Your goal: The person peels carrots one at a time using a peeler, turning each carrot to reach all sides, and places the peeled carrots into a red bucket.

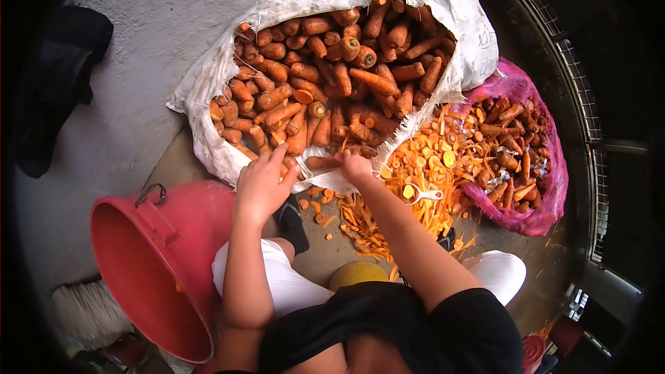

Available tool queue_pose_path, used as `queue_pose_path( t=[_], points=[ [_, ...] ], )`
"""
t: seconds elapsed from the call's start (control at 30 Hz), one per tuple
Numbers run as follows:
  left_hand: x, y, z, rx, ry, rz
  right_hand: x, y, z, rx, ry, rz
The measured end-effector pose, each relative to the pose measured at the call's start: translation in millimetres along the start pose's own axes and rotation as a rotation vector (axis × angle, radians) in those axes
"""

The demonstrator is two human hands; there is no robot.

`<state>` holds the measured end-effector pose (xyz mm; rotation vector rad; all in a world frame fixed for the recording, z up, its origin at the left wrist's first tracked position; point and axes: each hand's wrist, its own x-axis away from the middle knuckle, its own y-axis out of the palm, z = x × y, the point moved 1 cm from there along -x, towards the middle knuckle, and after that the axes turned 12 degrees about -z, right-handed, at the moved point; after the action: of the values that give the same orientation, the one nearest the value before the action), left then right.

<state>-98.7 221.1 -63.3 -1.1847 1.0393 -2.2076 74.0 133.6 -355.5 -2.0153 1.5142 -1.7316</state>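
A large white sack (201, 76) lies open in front of me, full of unpeeled carrots (277, 97). My left hand (265, 180) is at the sack's near edge, its fingers apart and nothing visible in them. Close by on the right, my right hand (355, 166) has its fingers closed at the end of a dark carrot (322, 162), which lies at the sack's lip. Whatever else the right hand holds is hidden. A white peeler (426, 194) rests on a heap of orange peelings and cut ends (367, 225), to the right of my right forearm.
A big red bucket (111, 235) lies tipped on its side at the left. To the right stands a pink mesh sack (557, 173) with more carrots. A metal grille (578, 90) runs along the right side. Dark cloth (59, 83) lies at the far left.
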Motion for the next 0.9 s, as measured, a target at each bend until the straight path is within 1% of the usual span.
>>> queue_pose_path(
  t=[0.07,0.1,0.23,0.33,0.37,0.4,0.47,0.5,0.53,0.57,0.6,0.63,0.67,0.73,0.77,0.8,0.87,0.9],
  points=[
    [-4,0,4,0.018,-0.004,0.013,-2,7,-5,-0.004,0.012,0.028],
    [-5,1,4,0.008,-0.008,0.019,-4,8,-5,-0.065,0.027,0.013],
    [-9,5,0,-0.015,-0.036,0.036,1,3,-2,-0.061,-0.036,0.086],
    [-8,3,-1,-0.053,-0.060,0.047,4,-10,-5,-0.400,-0.042,0.043],
    [-8,3,-3,-0.071,-0.065,0.056,9,-17,-5,-0.465,-0.048,0.131],
    [-7,2,-3,-0.088,-0.058,0.050,14,-27,0,-0.483,-0.061,0.126],
    [-6,3,-2,-0.123,-0.032,0.038,39,-60,9,-0.710,0.039,-0.035],
    [-7,2,0,-0.114,-0.047,-0.054,57,-78,13,-0.839,0.002,-0.140],
    [-5,6,4,-0.149,0.012,-0.052,78,-97,15,-0.966,-0.036,-0.246],
    [-3,12,10,-0.185,0.071,-0.051,102,-120,11,-0.945,-0.036,-0.268],
    [0,16,18,-0.220,0.133,-0.048,129,-138,8,-1.034,-0.122,-0.300],
    [1,19,28,-0.179,0.165,-0.146,154,-152,4,-1.097,-0.167,-0.313],
    [5,21,38,-0.174,0.213,-0.163,177,-163,2,-1.158,-0.212,-0.324],
    [15,25,58,-0.165,0.310,-0.194,212,-172,4,-1.244,-0.307,-0.348],
    [16,26,64,-0.141,0.348,-0.162,231,-174,4,-1.286,-0.358,-0.361],
    [19,22,73,-0.146,0.359,-0.155,254,-177,-1,-1.265,-0.347,-0.332],
    [29,14,88,-0.152,0.373,-0.142,277,-167,3,-1.371,-0.409,-0.196],
    [35,14,92,-0.125,0.428,-0.078,289,-161,4,-1.350,-0.413,-0.037]
  ],
)
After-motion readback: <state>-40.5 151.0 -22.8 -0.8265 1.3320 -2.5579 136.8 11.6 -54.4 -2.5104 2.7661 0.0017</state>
